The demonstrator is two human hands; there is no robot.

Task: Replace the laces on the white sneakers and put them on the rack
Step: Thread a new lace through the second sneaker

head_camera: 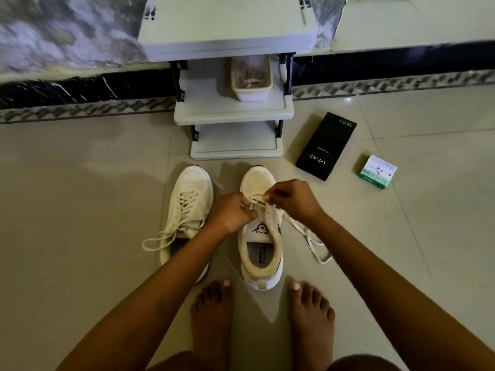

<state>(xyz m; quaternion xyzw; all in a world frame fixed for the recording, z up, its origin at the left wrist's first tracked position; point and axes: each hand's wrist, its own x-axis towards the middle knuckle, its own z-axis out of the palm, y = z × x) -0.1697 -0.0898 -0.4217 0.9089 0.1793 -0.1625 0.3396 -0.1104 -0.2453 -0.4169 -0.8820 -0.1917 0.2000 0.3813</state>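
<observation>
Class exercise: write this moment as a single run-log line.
left hand: pinching lace | right hand: pinching lace | right sneaker: partly laced | left sneaker: laced, on floor | rack: no sneakers

The single head-worn camera looked steeply down and forward from above the tiled floor (pixel 80 210), close over the sneakers (pixel 261 236), reaching a rack (pixel 230 113), seemingly against the blurred wall.

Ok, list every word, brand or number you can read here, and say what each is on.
"vivo": black box on the floor.
"120 W", roughly: same box's far end, small and uncertain.
"SPEED": tongue of the right sneaker, partly hidden.
"SPEED FLEXIBLE", roughly: its insole.
Green and white box: print too small to read.
</observation>
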